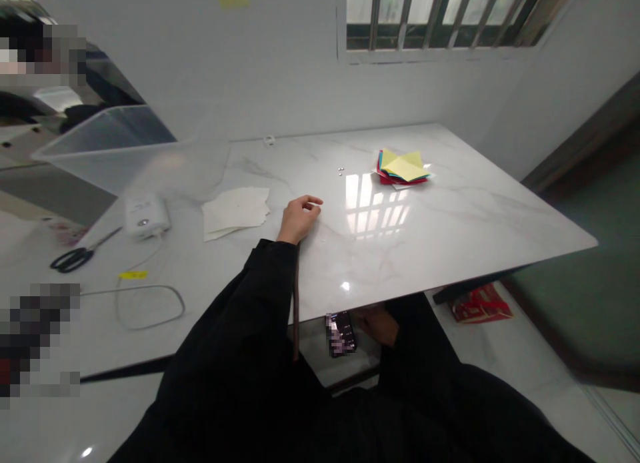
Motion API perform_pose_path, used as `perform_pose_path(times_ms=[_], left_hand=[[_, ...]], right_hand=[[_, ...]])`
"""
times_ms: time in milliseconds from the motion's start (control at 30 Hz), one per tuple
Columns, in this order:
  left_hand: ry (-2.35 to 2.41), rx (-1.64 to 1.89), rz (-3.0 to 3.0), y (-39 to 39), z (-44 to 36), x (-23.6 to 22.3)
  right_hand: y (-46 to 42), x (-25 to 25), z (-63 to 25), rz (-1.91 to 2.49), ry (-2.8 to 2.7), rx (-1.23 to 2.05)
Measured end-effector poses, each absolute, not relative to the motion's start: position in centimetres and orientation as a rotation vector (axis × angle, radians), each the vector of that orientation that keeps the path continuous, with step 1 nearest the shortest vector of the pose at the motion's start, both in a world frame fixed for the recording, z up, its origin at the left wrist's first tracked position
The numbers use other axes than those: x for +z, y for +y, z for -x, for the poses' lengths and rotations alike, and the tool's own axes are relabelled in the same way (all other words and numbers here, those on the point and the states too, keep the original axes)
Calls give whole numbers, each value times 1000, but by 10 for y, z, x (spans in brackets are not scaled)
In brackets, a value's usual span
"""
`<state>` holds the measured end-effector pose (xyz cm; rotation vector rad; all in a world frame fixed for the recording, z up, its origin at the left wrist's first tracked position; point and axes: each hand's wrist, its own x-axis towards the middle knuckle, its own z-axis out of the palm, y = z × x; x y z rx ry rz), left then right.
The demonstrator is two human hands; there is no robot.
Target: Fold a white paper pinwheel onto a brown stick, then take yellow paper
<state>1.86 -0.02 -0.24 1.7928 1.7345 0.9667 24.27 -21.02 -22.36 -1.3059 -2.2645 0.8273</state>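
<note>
My left hand (300,219) lies on the white marbled table (450,229). Its fingers curl loosely, a little apart, and nothing shows in them. Just left of it is a stack of cream paper sheets (236,211) with uneven edges. Below the front edge of the table, in shadow, my right hand (381,324) grips a smartphone (342,334) with its screen lit; part of the fingers is hidden in the dark. A pile of coloured paper sheets (403,167), yellow on top, sits farther back to the right. Several tiny shiny bits (341,171) lie between.
On the left are scissors (75,258), a white device (145,215) with a cable (175,296), and a clear plastic bin (110,146). A red packet (483,304) lies below the table at right. A person (107,76) is at the far left.
</note>
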Motion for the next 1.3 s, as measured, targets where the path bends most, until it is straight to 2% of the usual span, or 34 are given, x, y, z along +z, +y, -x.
perform_pose_path(times_ms=[167,300,367,533,667,767,900,1100,1200,1300], left_hand=[[1707,1002,-1774,1,-17,-4],[1710,987,-1774,0,-18,-1],[1740,979,-1779,-2,-20,0],[1861,975,-1885,-7,-24,2],[1926,897,-2010,-6,-17,5],[1947,871,-2103,-4,-11,5],[1975,791,-2193,1,-10,2],[2040,751,-2209,6,-9,-1],[2036,767,-2211,7,-9,-1],[2032,789,-2188,8,-9,-1]], right_hand=[[-205,-223,-239,1395,-2295,854],[-208,-193,-235,1429,-2249,1122],[-213,-166,-237,1349,-2233,1380],[-216,-71,-269,792,-2231,2080],[-201,0,-303,770,-2059,2111],[-180,33,-312,791,-1975,1919],[-133,45,-303,975,-1884,1276],[-20,29,-305,1236,-1820,327],[31,16,-319,1348,-1795,24],[61,-2,-335,1469,-1806,-118]])
